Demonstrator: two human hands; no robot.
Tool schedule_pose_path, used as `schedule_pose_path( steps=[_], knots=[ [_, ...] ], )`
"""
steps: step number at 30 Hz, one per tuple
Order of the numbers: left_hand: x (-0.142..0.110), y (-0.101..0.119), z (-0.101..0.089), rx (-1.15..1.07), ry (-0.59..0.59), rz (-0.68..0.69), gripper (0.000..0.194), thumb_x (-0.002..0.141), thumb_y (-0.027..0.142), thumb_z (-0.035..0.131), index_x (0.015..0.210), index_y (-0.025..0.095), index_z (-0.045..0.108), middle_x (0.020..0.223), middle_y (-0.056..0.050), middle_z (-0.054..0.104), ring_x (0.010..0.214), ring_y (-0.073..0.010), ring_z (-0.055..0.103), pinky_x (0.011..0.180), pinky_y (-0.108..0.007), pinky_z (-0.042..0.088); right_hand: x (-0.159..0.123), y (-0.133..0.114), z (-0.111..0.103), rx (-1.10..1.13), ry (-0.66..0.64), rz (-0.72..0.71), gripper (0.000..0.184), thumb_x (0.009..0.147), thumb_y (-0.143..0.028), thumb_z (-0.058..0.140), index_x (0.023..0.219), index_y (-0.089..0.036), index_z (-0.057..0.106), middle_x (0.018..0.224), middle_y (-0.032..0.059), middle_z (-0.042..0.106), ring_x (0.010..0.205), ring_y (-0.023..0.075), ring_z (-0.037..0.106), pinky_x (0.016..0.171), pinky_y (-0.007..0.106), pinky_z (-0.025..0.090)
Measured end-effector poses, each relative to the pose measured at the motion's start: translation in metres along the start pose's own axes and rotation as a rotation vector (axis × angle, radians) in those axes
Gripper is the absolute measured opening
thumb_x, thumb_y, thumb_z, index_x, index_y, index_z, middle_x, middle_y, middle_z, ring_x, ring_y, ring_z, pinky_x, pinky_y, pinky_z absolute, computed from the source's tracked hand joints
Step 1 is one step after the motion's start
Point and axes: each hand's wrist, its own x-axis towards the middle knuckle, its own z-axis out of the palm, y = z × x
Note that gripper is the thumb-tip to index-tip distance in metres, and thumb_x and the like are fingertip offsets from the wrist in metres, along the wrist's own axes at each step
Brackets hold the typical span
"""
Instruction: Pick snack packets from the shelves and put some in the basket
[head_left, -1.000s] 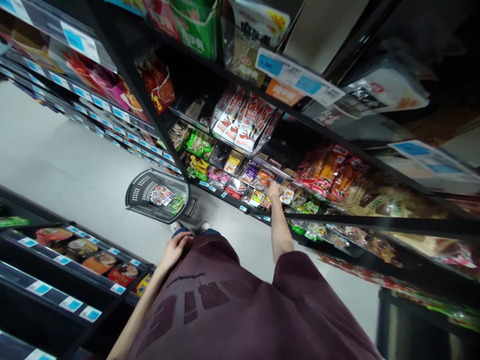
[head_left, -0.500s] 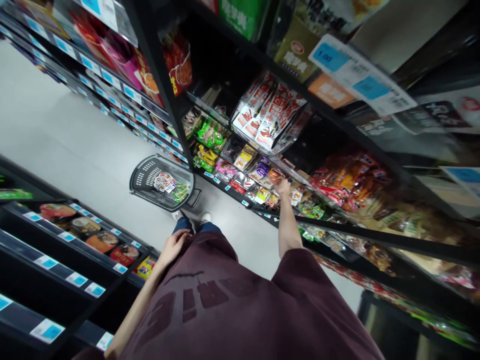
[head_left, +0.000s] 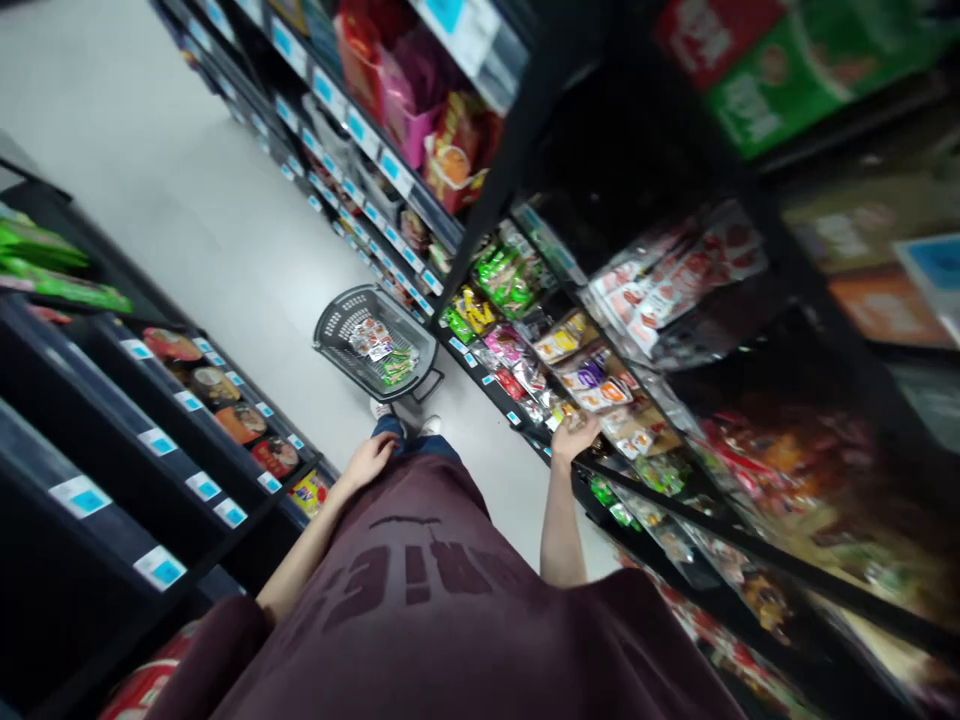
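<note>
My left hand (head_left: 370, 459) lies with its fingers stretched over my thigh, at the hem of my dark maroon shirt, and holds nothing. On the other side, my right hand (head_left: 574, 438) is at the front of a low shelf of small snack packets, palm partly up and fingers spread; no packet shows clearly in it. Just beyond the fingertips is a packet with an orange label (head_left: 613, 391). Beside that lies a purple packet (head_left: 589, 373), with a yellow packet (head_left: 562, 338) farther along. Blur hides whether my fingers touch any packet.
A grey shopping basket (head_left: 346, 370) with several packets inside stands on the floor ahead of my feet. Pink packets (head_left: 504, 343) and green packets (head_left: 504, 280) fill nearby bins. A black shelf upright (head_left: 480, 235) rises beyond the basket. Bowl-shaped packages (head_left: 241, 425) line the left shelf.
My right hand has drawn back from the orange-labelled packet toward the shelf's front edge. The view has swung, shifting the basket and shelves rightward. My left hand stays by my thigh.
</note>
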Motion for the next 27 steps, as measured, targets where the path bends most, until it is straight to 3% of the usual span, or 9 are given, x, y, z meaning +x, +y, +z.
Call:
schedule_pose_path(
  steps=[2,4,7,9,12,16,21,24,27],
  knots=[
    [0.004,-0.014,-0.013,-0.001,0.013,0.017,0.046,0.091,0.044,0.035,0.115,0.019,0.064,0.104,-0.008,0.073,0.097,-0.0241,0.068,0.092,-0.033,0.048,-0.044,-0.017,0.018,0.047,-0.164,0.045,0.043,0.083,-0.022,0.041,0.123,-0.008,0.049,0.126,0.0237,0.05,0.118,0.0308,0.051,0.1,0.044,0.044],
    [0.009,-0.03,-0.027,0.014,0.013,0.025,0.045,0.091,0.04,0.033,0.117,0.019,0.064,0.105,-0.008,0.073,0.097,-0.0234,0.068,0.091,-0.033,0.048,-0.087,-0.038,0.038,0.096,-0.44,0.083,0.045,0.083,-0.022,0.04,0.124,-0.008,0.048,0.128,0.025,0.047,0.115,0.0312,0.052,0.096,0.046,0.045],
    [0.022,-0.054,-0.049,0.17,-0.036,0.022,0.045,0.093,0.034,0.031,0.122,0.018,0.061,0.112,-0.01,0.071,0.103,-0.0224,0.066,0.093,-0.031,0.048,-0.144,-0.073,0.064,0.146,-0.787,0.015,0.031,0.075,-0.023,0.053,0.104,-0.015,0.061,0.112,0.0167,0.059,0.101,0.0292,0.059,0.092,0.045,0.048],
    [0.031,-0.07,-0.065,0.282,-0.07,-0.003,0.045,0.093,0.031,0.032,0.124,0.017,0.06,0.116,-0.012,0.069,0.105,-0.0237,0.066,0.093,-0.032,0.047,-0.173,-0.095,0.076,0.173,-0.954,-0.055,0.022,0.068,-0.021,0.061,0.089,-0.02,0.065,0.1,0.0097,0.065,0.098,0.0273,0.061,0.094,0.043,0.048],
    [0.047,-0.093,-0.089,0.343,-0.081,-0.069,0.041,0.089,0.028,0.04,0.121,0.014,0.063,0.115,-0.018,0.068,0.103,-0.0288,0.066,0.091,-0.037,0.047,-0.2,-0.119,0.089,0.189,-1.101,-0.121,0.02,0.068,-0.022,0.063,0.088,-0.023,0.066,0.098,0.0059,0.067,0.101,0.0251,0.06,0.097,0.041,0.046],
    [0.066,-0.114,-0.12,0.385,-0.074,-0.148,0.041,0.088,0.027,0.043,0.12,0.013,0.064,0.115,-0.021,0.067,0.103,-0.0308,0.065,0.089,-0.038,0.047,-0.193,-0.135,0.098,0.155,-1.122,-0.122,0.024,0.075,-0.029,0.057,0.097,-0.021,0.065,0.107,0.0093,0.064,0.1,0.0259,0.059,0.093,0.044,0.048],
    [0.088,-0.123,-0.148,0.392,-0.065,-0.187,0.044,0.091,0.029,0.039,0.125,0.013,0.06,0.119,-0.02,0.066,0.105,-0.0301,0.064,0.085,-0.036,0.047,-0.143,-0.151,0.106,0.099,-1.086,-0.121,0.03,0.074,-0.033,0.055,0.098,-0.017,0.064,0.108,0.0135,0.063,0.097,0.0277,0.06,0.094,0.046,0.046],
    [0.1,-0.129,-0.151,0.356,-0.067,-0.227,0.044,0.091,0.029,0.039,0.126,0.014,0.06,0.117,-0.018,0.067,0.104,-0.0266,0.064,0.086,-0.032,0.046,-0.116,-0.168,0.114,0.077,-1.093,-0.162,0.034,0.076,-0.036,0.053,0.102,-0.016,0.063,0.111,0.0143,0.063,0.1,0.0271,0.06,0.094,0.045,0.047],
    [0.111,-0.14,-0.141,0.274,-0.075,-0.311,0.043,0.089,0.028,0.043,0.124,0.013,0.061,0.11,-0.016,0.071,0.1,-0.0232,0.064,0.087,-0.028,0.046,-0.095,-0.189,0.131,0.048,-1.152,-0.232,0.037,0.079,-0.038,0.052,0.108,-0.017,0.062,0.117,0.0133,0.063,0.104,0.0256,0.06,0.091,0.041,0.049]
  ],
)
